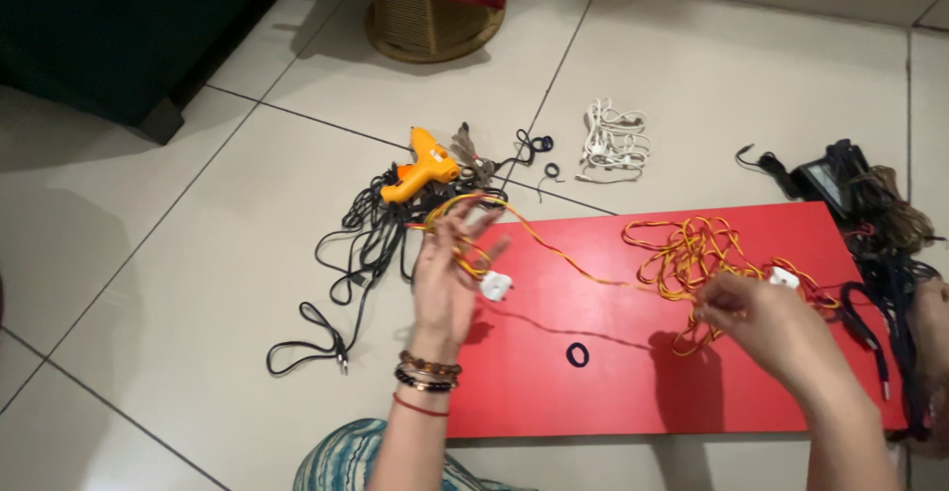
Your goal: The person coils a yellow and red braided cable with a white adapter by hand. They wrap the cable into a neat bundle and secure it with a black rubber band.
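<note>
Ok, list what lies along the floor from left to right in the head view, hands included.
Loose black cable → orange glue gun → left hand → small dark hair band → tangled yellow-orange cord → right hand → black power adapter.

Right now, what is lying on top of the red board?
On the red board: a tangled yellow-orange cable, a small dark ring, a white plug. The right hand covers part of the tangle.

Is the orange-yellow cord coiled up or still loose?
Partly coiled: the orange-yellow cord loops around the left hand, the rest tangled on the red board.
</note>
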